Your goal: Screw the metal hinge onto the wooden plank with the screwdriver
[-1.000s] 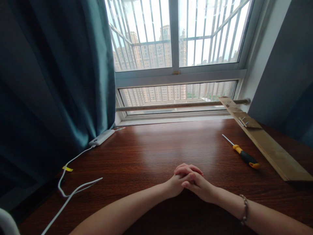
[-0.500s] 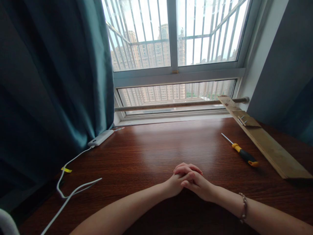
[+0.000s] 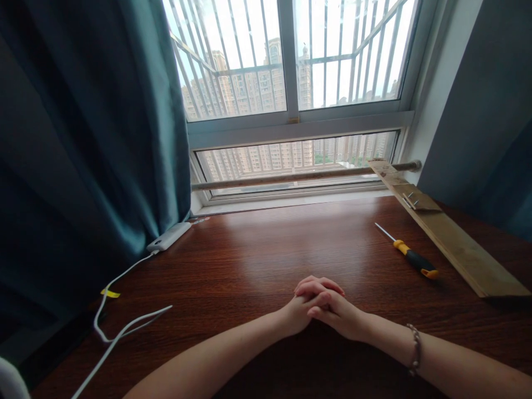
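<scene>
My left hand (image 3: 296,315) and my right hand (image 3: 344,317) are clasped together over the dark reddish-brown wooden table (image 3: 249,249), fingers interlaced and closed. No object shows between them, though the inner palms are hidden. A beaded bracelet (image 3: 414,350) circles my right wrist. To the right of my hands, apart from them, lies a screwdriver (image 3: 411,258) with a black and yellow handle, its metal shaft pointing to the far left.
A long wooden board (image 3: 453,238) slants along the right side, bearing a smaller wood piece (image 3: 421,200) with several screws or nails (image 3: 410,199). At left are a white power strip (image 3: 169,237), a white cable (image 3: 124,328) and a blue curtain (image 3: 158,138). A barred window (image 3: 291,124) stands behind.
The camera view has shifted slightly, so the window, board and screwdriver sit a little further left and up. My hands stay clasped as before.
</scene>
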Demonstrator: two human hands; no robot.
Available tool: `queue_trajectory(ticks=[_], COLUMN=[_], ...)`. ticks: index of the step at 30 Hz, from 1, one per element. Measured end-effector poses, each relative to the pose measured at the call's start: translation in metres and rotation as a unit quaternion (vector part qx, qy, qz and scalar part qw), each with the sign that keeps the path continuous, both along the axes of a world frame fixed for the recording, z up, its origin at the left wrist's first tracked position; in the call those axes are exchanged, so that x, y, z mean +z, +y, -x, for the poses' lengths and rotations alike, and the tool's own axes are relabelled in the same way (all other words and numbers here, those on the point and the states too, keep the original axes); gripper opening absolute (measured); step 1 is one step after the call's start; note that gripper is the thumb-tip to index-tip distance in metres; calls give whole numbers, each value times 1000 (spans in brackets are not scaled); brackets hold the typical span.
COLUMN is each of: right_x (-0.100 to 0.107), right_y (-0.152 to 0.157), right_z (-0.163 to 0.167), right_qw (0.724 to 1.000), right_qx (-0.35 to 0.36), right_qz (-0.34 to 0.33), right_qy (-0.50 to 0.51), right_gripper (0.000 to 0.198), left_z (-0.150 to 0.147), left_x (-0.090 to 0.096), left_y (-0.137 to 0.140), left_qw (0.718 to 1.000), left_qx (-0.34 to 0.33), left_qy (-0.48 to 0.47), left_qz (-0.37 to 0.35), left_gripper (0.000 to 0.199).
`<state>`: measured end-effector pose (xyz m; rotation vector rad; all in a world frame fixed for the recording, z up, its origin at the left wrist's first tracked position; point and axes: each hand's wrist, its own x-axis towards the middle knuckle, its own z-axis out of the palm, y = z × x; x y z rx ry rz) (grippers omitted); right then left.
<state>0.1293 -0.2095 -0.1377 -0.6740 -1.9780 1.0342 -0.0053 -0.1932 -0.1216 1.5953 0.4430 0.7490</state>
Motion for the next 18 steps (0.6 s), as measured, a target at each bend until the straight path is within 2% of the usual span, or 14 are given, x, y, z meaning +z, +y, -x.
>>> queue_trajectory(ticks=[10,18], right_x=[2,-1], right_y=[-1,1], right_z=[0,0], right_qw=[1000,1000], right_qx=[2,-5], right_qz=[-24,-14], right_qy=[10,13], right_gripper=[33,32], left_z=[1,1], left_x=[-6,-12], left_y=[2,3], left_qw=[1000,1000], left_qx=[-13,4], left_qy=[-4,-11], left_qz=[12,5], left_gripper=[28,29])
